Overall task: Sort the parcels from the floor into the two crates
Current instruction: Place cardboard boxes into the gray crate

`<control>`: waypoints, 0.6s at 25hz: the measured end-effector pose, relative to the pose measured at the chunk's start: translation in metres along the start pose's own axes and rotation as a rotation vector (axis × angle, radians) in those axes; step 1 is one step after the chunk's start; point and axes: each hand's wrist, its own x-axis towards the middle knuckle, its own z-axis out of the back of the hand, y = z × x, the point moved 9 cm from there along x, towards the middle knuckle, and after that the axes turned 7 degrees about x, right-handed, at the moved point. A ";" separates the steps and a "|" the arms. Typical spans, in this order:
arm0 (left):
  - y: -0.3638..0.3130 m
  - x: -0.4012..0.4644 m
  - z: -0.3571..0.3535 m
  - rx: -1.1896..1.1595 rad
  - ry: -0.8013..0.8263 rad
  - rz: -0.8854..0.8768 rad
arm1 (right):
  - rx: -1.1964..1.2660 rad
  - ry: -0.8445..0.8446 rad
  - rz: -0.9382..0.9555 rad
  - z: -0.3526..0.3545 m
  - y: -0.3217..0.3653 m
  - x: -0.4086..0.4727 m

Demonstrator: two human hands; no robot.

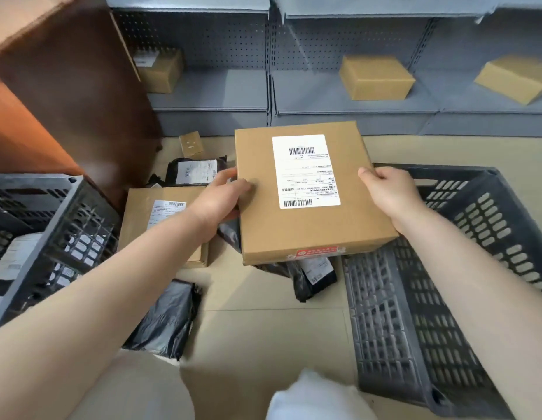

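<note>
Both hands hold a flat cardboard box above the floor, between two dark crates.

The right crate (463, 268) looks empty; the left crate (51, 225) holds parcels. The box (312, 219), label up, is gripped at its sides by the left hand (218, 201) and right hand (391, 192), thumbs on top. Black bags (163, 322) lie beneath.

head-worn view, forward and down, close
</note>
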 end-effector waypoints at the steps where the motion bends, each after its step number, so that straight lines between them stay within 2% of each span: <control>1: -0.013 -0.001 -0.019 -0.023 0.016 -0.027 | 0.011 -0.019 -0.010 0.024 -0.001 0.004; 8: -0.078 -0.020 -0.163 -0.046 0.203 -0.168 | 0.029 -0.158 -0.074 0.171 -0.025 0.020; 12: -0.084 -0.034 -0.234 0.065 0.295 -0.233 | 0.037 -0.094 -0.269 0.210 -0.075 0.008; 15: -0.073 -0.030 -0.265 0.128 0.311 -0.252 | -0.008 -0.102 -0.338 0.222 -0.110 0.001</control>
